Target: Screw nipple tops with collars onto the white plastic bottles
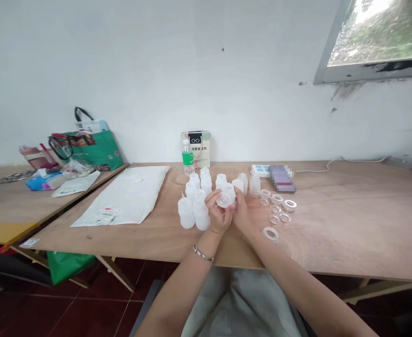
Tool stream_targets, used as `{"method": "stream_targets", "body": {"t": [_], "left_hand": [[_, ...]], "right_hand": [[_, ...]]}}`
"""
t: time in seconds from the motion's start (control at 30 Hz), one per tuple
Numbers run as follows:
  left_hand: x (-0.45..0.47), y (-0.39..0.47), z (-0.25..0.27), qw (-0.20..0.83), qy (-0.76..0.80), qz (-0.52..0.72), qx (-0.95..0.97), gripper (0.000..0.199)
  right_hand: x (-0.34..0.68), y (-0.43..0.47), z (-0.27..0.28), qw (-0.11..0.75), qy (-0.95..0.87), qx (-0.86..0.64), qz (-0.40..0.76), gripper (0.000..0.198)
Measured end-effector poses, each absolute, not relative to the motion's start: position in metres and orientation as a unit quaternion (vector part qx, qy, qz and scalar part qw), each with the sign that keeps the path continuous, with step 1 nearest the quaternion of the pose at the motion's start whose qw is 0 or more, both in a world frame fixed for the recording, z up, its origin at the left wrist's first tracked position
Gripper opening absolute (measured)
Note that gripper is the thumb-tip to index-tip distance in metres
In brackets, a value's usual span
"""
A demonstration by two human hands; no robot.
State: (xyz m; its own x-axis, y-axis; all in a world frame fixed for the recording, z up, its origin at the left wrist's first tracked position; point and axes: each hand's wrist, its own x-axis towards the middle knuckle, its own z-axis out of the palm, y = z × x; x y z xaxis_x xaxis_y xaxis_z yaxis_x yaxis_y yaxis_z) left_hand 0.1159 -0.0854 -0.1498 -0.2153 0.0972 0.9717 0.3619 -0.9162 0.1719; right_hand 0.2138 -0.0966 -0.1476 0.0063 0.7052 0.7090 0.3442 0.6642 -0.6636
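Both hands are raised over the front middle of the table around a translucent white plastic bottle (226,196), with one round end facing me. My left hand (218,211) is closed on its left side, fingers at the rim. From the right, my right hand (240,206) grips the same bottle, its fingers partly hidden behind it. Several similar white bottles (193,208) stand upright just left of and behind my hands. Clear dome-shaped caps (255,184) stand behind my right hand. To its right lie several clear and white rings (277,200).
A water bottle (188,158) and a paper bag (206,145) stand against the wall. A white mailing bag (125,196) lies flat on the left. At the back right are a phone (281,179) and a cable (318,170). A green bag (102,149) and tissue pack (45,180) sit on the side table.
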Motion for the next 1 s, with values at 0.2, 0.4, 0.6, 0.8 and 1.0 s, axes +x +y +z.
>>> {"method": "stream_targets", "body": {"t": [0.2, 0.4, 0.6, 0.8, 1.0], "left_hand": [[0.117, -0.089, -0.15, 0.036, -0.214, -0.723, -0.656, 0.042], [0.116, -0.086, -0.149, -0.033, -0.236, -0.713, -0.66, 0.038], [0.116, -0.08, -0.15, -0.116, -0.247, -0.691, -0.669, 0.031], [0.114, -0.082, -0.15, -0.243, -0.224, -0.648, -0.686, 0.036], [0.113, -0.083, -0.147, -0.302, -0.202, -0.626, -0.689, 0.032]], "right_hand": [[0.232, -0.109, -0.154, 0.581, -0.697, -0.409, 0.098, 0.05], [0.234, -0.107, -0.158, 0.556, -0.706, -0.428, 0.099, 0.048], [0.231, -0.106, -0.162, 0.537, -0.703, -0.443, 0.145, 0.049], [0.227, -0.106, -0.157, 0.529, -0.721, -0.396, 0.209, 0.058], [0.224, -0.106, -0.157, 0.547, -0.71, -0.39, 0.211, 0.061]]}}
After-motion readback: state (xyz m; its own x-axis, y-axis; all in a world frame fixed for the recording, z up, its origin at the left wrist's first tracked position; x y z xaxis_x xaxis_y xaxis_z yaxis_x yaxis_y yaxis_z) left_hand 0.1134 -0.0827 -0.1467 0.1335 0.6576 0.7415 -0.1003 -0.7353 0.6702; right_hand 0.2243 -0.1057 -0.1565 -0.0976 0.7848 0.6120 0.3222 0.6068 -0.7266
